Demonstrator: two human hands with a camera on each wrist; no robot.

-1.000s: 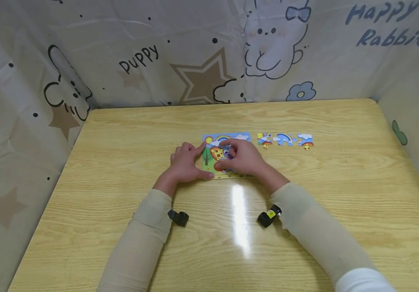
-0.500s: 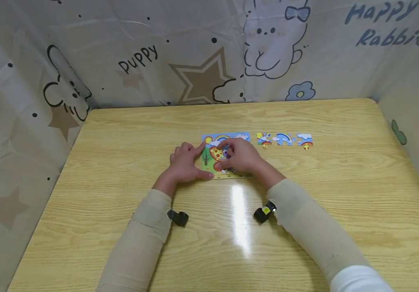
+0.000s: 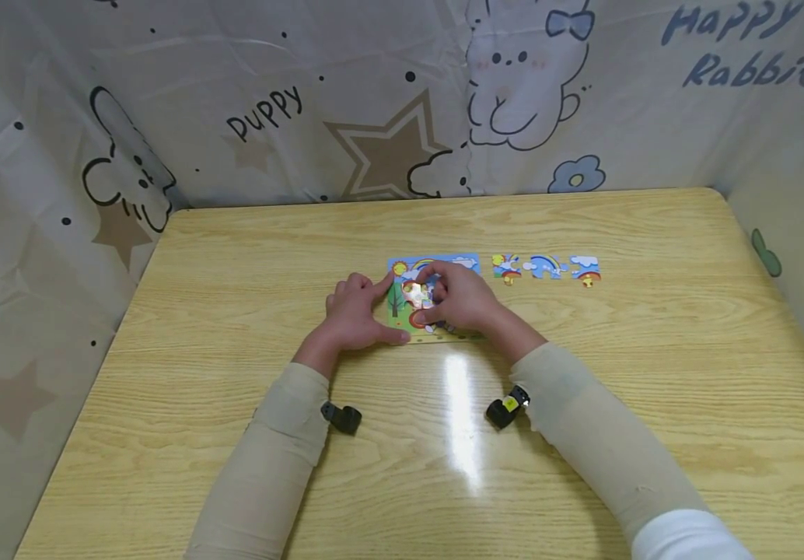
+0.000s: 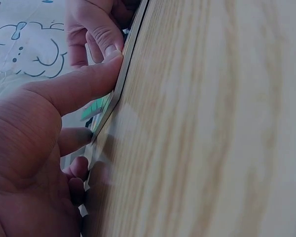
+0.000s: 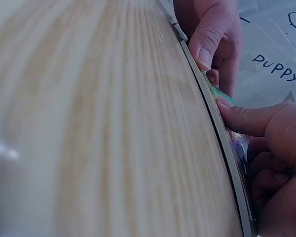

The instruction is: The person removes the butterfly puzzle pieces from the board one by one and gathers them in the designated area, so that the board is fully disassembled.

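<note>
Two hands on a colourful flat picture puzzle board (image 3: 434, 263)

Left hand (image 3: 354, 315) braces its left edge, thumb and forefinger spread; right hand (image 3: 461, 299) pinches a small piece above it.

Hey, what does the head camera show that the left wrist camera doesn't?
Only the head view shows the three loose puzzle pieces lined up to the right of the puzzle board, the board's printed picture, and both sleeves. Only the left wrist view shows the left hand's thumb pressed against the board's thin near edge. Both show the left hand, the right hand and the wooden table.
</note>
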